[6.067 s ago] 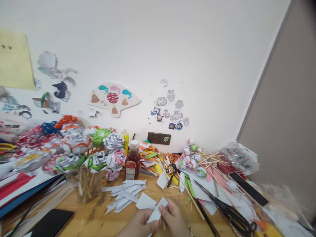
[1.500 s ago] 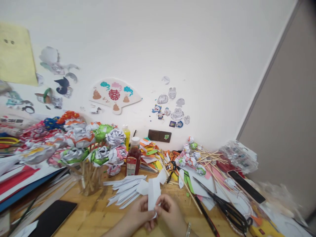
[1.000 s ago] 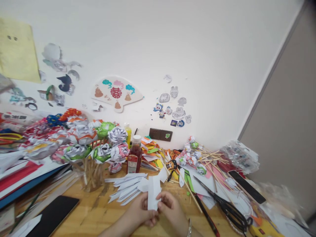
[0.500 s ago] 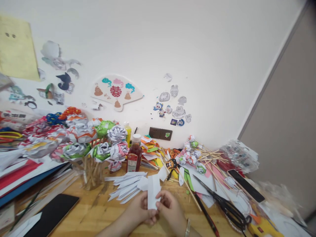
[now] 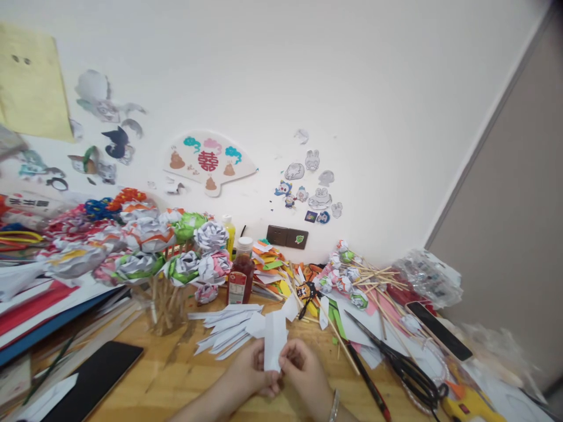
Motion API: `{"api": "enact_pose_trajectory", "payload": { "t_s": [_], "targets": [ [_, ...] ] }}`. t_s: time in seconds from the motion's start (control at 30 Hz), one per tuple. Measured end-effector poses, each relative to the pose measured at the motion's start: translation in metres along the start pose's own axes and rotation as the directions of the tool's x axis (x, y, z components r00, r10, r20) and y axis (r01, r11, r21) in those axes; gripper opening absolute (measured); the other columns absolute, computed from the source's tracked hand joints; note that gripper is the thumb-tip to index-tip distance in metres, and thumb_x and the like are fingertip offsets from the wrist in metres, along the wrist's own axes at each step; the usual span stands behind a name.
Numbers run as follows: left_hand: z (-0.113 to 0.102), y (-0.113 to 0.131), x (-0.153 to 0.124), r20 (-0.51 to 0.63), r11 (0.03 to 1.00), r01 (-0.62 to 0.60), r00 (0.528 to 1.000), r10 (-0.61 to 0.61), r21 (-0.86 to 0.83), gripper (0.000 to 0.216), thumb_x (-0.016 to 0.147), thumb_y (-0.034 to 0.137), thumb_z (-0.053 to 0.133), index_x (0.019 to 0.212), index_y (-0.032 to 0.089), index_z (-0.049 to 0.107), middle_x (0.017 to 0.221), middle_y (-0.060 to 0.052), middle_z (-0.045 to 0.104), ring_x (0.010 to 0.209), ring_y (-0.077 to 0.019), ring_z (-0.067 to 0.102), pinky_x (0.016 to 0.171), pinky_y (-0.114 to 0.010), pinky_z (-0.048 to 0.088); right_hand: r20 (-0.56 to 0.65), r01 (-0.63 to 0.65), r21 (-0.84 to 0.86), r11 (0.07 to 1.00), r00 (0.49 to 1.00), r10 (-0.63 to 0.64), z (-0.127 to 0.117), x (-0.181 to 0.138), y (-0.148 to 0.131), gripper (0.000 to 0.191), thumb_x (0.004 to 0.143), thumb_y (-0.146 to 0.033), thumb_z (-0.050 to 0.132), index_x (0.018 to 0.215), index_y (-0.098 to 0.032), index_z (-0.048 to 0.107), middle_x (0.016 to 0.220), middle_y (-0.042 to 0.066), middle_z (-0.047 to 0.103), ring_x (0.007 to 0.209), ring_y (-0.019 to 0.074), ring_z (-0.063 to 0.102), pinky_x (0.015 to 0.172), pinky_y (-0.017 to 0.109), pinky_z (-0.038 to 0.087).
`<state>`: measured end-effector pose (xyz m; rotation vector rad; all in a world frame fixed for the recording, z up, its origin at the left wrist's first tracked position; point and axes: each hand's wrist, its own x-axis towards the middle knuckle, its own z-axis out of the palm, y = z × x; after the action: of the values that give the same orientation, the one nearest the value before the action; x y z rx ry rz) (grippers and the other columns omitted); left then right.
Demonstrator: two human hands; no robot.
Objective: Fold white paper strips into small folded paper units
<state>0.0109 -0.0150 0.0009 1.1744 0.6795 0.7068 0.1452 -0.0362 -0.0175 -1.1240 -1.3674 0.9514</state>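
A small white paper piece (image 5: 275,343) stands upright between my two hands, low in the middle of the view. My left hand (image 5: 250,375) pinches its lower left edge. My right hand (image 5: 302,375), with a bracelet at the wrist, pinches its lower right edge. Just behind the hands lies a fan of folded white paper strips (image 5: 229,331) on the wooden table (image 5: 176,381).
A cluster of paper flowers on sticks (image 5: 171,264) stands to the left, with a red-brown bottle (image 5: 240,280) beside it. Black scissors (image 5: 402,366) and a pile of skewers with small paper buds (image 5: 360,281) lie to the right. A dark phone (image 5: 94,378) lies at the lower left.
Since six seconds ago the paper piece has turned from flat and tilted to upright between my hands. Over the last second the hands and the paper stay nearly still.
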Motion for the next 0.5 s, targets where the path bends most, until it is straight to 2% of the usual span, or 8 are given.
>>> {"api": "enact_pose_trajectory", "payload": {
  "t_s": [0.33,0.5],
  "targets": [
    [0.002,0.002,-0.001,0.006,1.000,0.006,1.000,-0.006,0.017,0.043,0.049,0.027,0.071,0.082,0.016,0.045,0.055,0.004,0.058,0.045,-0.0094,0.054,0.043,-0.019,0.042,-0.039,-0.008,-0.048,0.999,0.999,0.006,0.001,-0.001,-0.009,0.004,0.064,-0.012,0.050,0.063,-0.016,0.050,0.055,-0.004,0.049,0.053,0.0114,0.046,0.051,0.021,0.036],
    [0.003,0.003,-0.001,0.001,0.998,-0.014,1.000,0.014,0.064,0.042,0.052,0.034,0.067,0.082,0.015,0.044,0.052,0.003,0.057,0.043,-0.0111,0.054,0.041,-0.021,0.041,-0.044,-0.006,-0.059,0.998,0.999,0.003,0.001,-0.003,-0.011,0.005,0.063,-0.011,0.051,0.062,-0.016,0.051,0.055,-0.003,0.050,0.053,0.0121,0.046,0.052,0.022,0.036]
  ]
}}
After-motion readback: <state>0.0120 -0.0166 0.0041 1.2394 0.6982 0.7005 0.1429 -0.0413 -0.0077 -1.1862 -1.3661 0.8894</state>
